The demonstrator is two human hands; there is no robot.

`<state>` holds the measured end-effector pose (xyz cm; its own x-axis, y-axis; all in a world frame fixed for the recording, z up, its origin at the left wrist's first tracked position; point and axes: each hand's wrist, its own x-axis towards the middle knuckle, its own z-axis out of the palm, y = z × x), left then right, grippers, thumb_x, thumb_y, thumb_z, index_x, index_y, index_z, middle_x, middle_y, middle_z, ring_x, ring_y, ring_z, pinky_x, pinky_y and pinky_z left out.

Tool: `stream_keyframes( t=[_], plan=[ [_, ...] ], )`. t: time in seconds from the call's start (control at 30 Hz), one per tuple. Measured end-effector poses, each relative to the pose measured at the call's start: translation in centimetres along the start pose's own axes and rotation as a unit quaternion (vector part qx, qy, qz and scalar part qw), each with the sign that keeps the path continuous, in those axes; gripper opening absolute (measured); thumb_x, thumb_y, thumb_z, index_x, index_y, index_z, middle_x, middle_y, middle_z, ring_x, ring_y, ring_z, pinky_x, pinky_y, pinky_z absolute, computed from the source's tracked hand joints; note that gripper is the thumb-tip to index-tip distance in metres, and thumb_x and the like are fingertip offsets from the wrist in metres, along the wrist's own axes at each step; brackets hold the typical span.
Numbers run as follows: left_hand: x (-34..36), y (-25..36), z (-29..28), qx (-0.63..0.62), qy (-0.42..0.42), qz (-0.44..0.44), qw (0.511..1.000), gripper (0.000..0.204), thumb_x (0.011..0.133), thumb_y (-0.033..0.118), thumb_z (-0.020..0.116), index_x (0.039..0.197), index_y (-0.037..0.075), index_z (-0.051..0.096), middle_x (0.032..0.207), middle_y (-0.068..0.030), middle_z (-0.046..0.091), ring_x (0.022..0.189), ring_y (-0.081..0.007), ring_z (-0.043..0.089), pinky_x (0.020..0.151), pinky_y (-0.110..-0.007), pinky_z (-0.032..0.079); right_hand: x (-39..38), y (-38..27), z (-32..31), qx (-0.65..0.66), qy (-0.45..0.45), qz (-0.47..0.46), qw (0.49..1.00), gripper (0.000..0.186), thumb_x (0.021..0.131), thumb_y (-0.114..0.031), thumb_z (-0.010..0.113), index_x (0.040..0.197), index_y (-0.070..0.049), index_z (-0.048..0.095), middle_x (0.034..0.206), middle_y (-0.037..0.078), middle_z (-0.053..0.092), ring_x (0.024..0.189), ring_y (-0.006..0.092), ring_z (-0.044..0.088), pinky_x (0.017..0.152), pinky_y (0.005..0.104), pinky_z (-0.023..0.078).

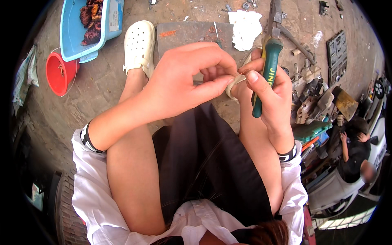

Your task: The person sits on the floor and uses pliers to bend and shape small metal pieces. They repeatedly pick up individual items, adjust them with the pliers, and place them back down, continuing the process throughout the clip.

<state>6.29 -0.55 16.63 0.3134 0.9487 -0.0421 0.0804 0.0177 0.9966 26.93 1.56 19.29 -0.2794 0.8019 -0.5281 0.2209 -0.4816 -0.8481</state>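
Littered floor (100,92), blue tub (70,43) of coppery coils (93,34) ahead and left of a seated person.
Left hand (185,73): thumb and forefinger tips together; whether anything sits between, cannot tell. Right hand (275,106): fingers clamped on green-handled pliers (272,55), just right of the left fingertips.

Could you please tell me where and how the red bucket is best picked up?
Probably by the thin handle of the red bucket, coming from the near side with the left hand, the nearer one. The handle droops along the bucket's near right side, while the blue tub crowds its far right.
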Motion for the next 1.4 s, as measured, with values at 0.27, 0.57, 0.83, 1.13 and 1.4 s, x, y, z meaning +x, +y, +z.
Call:
stream_keyframes(
  t=[0.27,0.57,0.83,1.13,1.4],
  plan=[
    [-0.2,0.2,-0.2,-0.079,-0.012,-0.076,0.994,0.015,0.079,-0.003,0.062,0.093,0.000,0.066,0.088,-0.0027,0.060,0.075,-0.0073,0.057,0.066,-0.021,0.046,0.2,-0.1,0.0,0.108,-0.013,0.050,0.993,0.010,0.084,-0.008,0.069,0.091,-0.001,0.068,0.090,-0.001,0.054,0.072,0.0043,0.048,0.061,0.0189,0.036],
    [-0.2,0.0,0.0,0.024,0.021,-0.018,0.999,0.016,0.077,-0.004,0.064,0.092,0.002,0.066,0.088,-0.0049,0.062,0.072,-0.0101,0.059,0.063,-0.023,0.049,0.3,0.5,0.5,0.022,-0.017,-0.023,0.999,0.008,0.075,-0.004,0.073,0.082,-0.002,0.068,0.097,0.004,0.052,0.090,0.0118,0.050,0.077,0.0248,0.040],
    [-0.1,0.3,0.6,0.142,0.059,0.085,0.984,0.017,0.073,-0.004,0.067,0.088,0.002,0.066,0.088,-0.0062,0.064,0.070,-0.0147,0.062,0.060,-0.025,0.052,-0.1,0.0,0.6,-0.075,0.023,-0.085,0.993,0.011,0.067,-0.004,0.074,0.076,-0.004,0.068,0.101,0.008,0.052,0.097,0.0174,0.050,0.081,0.0299,0.041],
    [0.1,0.0,0.1,-0.012,0.037,-0.025,0.999,0.011,0.079,0.000,0.062,0.089,0.000,0.066,0.090,-0.0065,0.065,0.075,-0.0129,0.061,0.067,-0.025,0.049,-0.3,0.0,0.3,-0.109,-0.001,-0.128,0.986,0.011,0.072,-0.001,0.072,0.082,-0.003,0.067,0.104,0.005,0.054,0.097,0.0117,0.050,0.083,0.0271,0.040],
    [0.2,-0.4,0.0,-0.364,0.001,-0.196,0.910,0.015,0.089,0.005,0.062,0.102,-0.001,0.063,0.092,-0.0069,0.065,0.072,-0.0106,0.061,0.067,-0.024,0.051,0.2,1.1,0.4,-0.035,0.065,-0.155,0.985,0.012,0.072,-0.004,0.077,0.082,-0.003,0.070,0.096,0.005,0.057,0.093,0.0114,0.051,0.073,0.0256,0.041]
  ],
)
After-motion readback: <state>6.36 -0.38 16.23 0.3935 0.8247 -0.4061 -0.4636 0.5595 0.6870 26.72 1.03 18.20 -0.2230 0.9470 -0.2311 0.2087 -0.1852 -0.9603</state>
